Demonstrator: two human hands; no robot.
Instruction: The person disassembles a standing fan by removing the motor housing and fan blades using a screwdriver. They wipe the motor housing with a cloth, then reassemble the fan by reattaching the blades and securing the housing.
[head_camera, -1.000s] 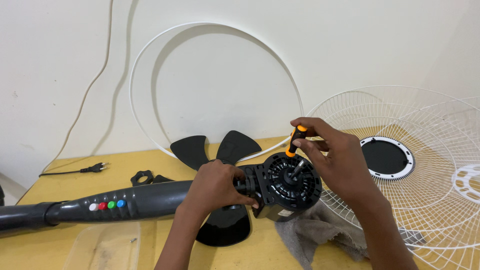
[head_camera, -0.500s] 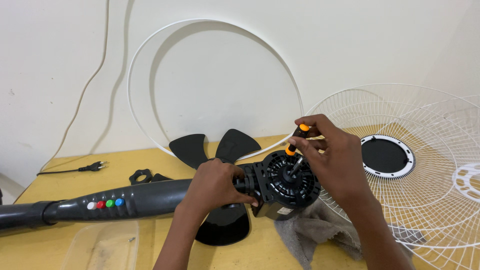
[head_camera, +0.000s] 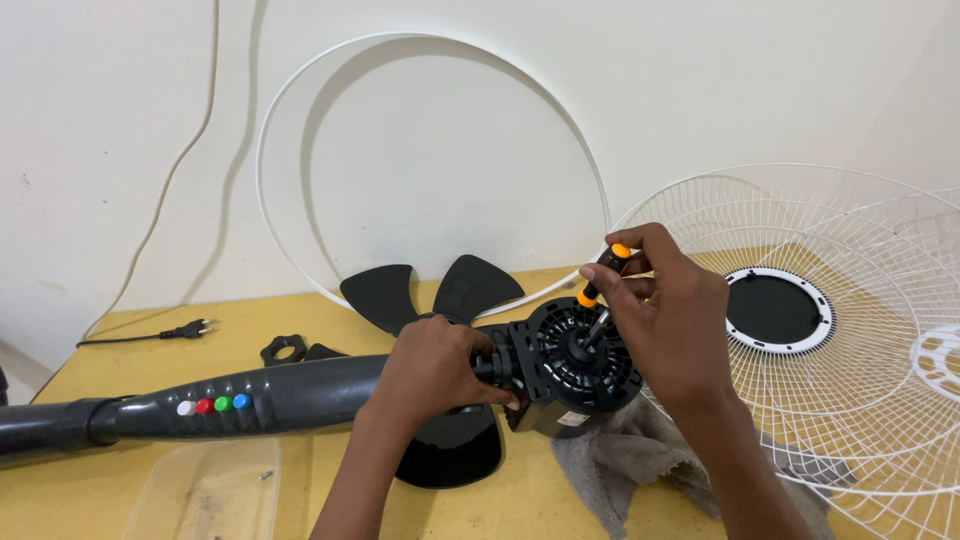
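Where the yellow table comes nearest, at the left, a clear plastic tray with one small screw inside; at the right, a grey rag bunched under the motor. Just beyond, lying across from the left edge, a dark fan pole with a row of white, red, green and blue buttons. Left hand wrapped tight around the neck where pole meets motor housing, fingers pressed closed on it. Motor housing black, round, tilted face-up, resting on the rag near table centre. Right hand above it, fingertips pinching a small orange-and-black screwdriver, tip down into the middle of the housing. Under and behind the hands, black fan blades; left of them a black ring nut. Far left, a black plug on a white cord. At right, white wire guards, stacked. Farthest, a white hoop leaning on the wall.
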